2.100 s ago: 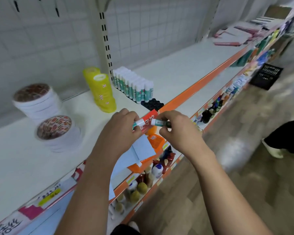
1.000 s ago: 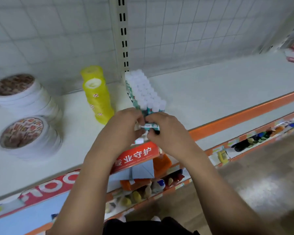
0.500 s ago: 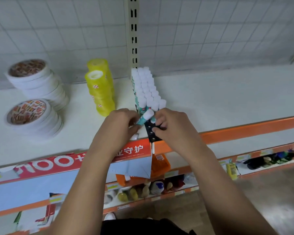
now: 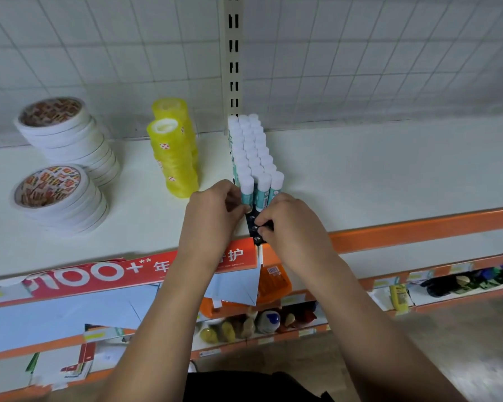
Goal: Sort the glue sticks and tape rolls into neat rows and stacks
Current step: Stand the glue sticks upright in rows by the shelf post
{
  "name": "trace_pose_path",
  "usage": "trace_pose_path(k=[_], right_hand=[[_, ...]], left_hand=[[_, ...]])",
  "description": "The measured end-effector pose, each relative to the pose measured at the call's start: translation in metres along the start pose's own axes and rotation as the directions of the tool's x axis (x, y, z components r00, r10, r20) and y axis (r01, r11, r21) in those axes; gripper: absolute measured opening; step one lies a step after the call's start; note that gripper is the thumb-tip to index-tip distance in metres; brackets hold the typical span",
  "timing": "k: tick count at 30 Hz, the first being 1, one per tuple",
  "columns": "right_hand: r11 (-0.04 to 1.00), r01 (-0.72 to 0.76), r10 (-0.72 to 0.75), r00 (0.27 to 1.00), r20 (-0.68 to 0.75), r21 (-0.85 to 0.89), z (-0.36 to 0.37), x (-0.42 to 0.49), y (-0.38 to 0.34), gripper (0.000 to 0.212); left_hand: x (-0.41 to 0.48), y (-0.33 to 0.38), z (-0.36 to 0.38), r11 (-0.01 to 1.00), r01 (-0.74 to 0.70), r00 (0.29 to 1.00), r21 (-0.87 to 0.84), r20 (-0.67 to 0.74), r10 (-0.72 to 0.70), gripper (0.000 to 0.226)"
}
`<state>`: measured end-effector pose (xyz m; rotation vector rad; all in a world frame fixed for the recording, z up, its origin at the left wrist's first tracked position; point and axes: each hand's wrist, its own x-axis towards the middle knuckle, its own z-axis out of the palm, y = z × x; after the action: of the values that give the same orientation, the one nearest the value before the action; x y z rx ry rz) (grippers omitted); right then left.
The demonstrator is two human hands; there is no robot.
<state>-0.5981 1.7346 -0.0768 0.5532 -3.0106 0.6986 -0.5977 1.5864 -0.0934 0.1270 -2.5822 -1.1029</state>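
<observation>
White-capped teal glue sticks [image 4: 254,158] stand in three rows in a black holed tray [image 4: 252,219] on the white shelf [image 4: 375,175]. My left hand [image 4: 214,211] pinches the front-left glue stick [image 4: 246,189], which stands upright in the tray. My right hand [image 4: 291,226] grips the bare front end of the tray, near the shelf edge. Two stacks of yellow tape rolls [image 4: 173,158] stand left of the sticks. Two stacks of wide white tape rolls [image 4: 57,195] lie at the far left.
A wire-grid back wall and a slotted upright post [image 4: 233,56] close the shelf's back. An orange shelf edge [image 4: 418,230] and a red sign strip [image 4: 99,274] run along the front. Lower shelves hold small bottles [image 4: 262,322] and papers.
The glue stick that my left hand held tilted above the tray now stands upright in the front row. My right hand has stayed on the tray's front end.
</observation>
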Motion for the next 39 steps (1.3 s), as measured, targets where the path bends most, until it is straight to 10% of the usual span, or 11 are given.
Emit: trace_pose_path(k=[19,31,39], right_hand=[[0.998,0.03,-0.03,1.0,0.005,-0.051,0.001,0.0,-0.002,0.019],[0.984,0.031,-0.031,1.0,-0.006,0.174,-0.008,-0.007,-0.015,0.014],[0.976,0.036,-0.041,0.999,0.018,0.213,0.002,-0.001,-0.022,0.021]], left_hand=[[0.002,0.014,0.011,0.972,0.093,0.996,0.218,-0.021,-0.09,0.011],[-0.016,-0.013,-0.065,0.928,-0.176,0.92,0.328,0.391,0.036,0.027],[-0.017,-0.012,-0.064,0.944,-0.136,0.931,0.3,0.365,0.018,0.031]])
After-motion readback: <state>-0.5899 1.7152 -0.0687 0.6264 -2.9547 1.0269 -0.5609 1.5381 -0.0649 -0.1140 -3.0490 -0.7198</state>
